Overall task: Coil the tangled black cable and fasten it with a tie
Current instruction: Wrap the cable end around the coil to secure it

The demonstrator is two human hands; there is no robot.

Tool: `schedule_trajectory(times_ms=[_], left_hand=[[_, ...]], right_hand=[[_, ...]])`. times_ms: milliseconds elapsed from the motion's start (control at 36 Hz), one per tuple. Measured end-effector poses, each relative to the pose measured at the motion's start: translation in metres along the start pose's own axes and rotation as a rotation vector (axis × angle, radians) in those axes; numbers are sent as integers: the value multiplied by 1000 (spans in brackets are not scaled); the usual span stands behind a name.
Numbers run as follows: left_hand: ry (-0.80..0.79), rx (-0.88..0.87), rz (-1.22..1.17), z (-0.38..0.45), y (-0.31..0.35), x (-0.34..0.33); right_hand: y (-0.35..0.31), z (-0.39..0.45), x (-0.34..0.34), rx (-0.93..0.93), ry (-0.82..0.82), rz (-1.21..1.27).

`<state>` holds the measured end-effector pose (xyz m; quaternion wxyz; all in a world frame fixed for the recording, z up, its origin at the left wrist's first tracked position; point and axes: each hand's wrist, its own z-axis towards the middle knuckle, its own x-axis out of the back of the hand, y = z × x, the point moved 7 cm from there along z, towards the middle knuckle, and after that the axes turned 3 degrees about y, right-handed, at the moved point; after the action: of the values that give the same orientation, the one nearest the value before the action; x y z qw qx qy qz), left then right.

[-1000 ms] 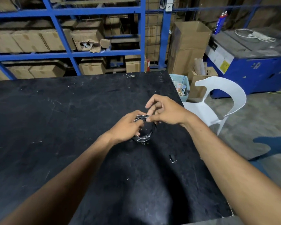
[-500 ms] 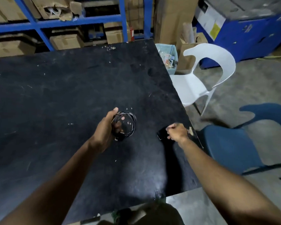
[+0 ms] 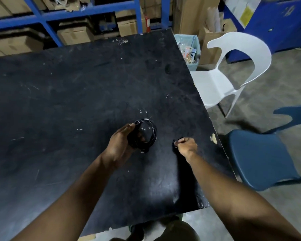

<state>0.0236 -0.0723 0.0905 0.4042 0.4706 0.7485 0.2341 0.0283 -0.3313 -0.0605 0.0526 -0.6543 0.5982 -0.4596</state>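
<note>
The coiled cable (image 3: 146, 134) sits in the left hand (image 3: 122, 143) above the table (image 3: 76, 93), toward its right edge. The right hand (image 3: 187, 146) rests nearer that edge, pinching a tie (image 3: 175, 143). Two chairs (image 3: 233, 72) stand beyond the right edge, shelving (image 3: 87, 13) behind the far edge.

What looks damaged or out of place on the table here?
The table has a chip at its right edge, where the black top has broken away to pale material, and its surface is scuffed and flecked white. Otherwise nothing stands out: the left hand holds the coiled cable, and the right hand pinches a small tie.
</note>
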Motion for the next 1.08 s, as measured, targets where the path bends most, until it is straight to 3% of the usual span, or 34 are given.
schedule_trajectory(times_ms=[111, 500, 639, 750, 833, 1083], left_hand=[[35, 42, -40, 2, 1, 0], [69, 3, 4, -4, 30, -6], [87, -27, -34, -12, 43, -15], [64, -154, 28, -22, 55, -19], [51, -255, 118, -31, 60, -21], [82, -521, 332, -55, 70, -32]], right_hand=[[-12, -7, 2, 93, -47, 78], [-143, -107, 71, 689, -381, 367], [-173, -161, 81, 806, -491, 328], [-185, -195, 78, 880, -543, 232], [-189, -210, 69, 924, -515, 121], [-192, -215, 60, 960, -127, 34]])
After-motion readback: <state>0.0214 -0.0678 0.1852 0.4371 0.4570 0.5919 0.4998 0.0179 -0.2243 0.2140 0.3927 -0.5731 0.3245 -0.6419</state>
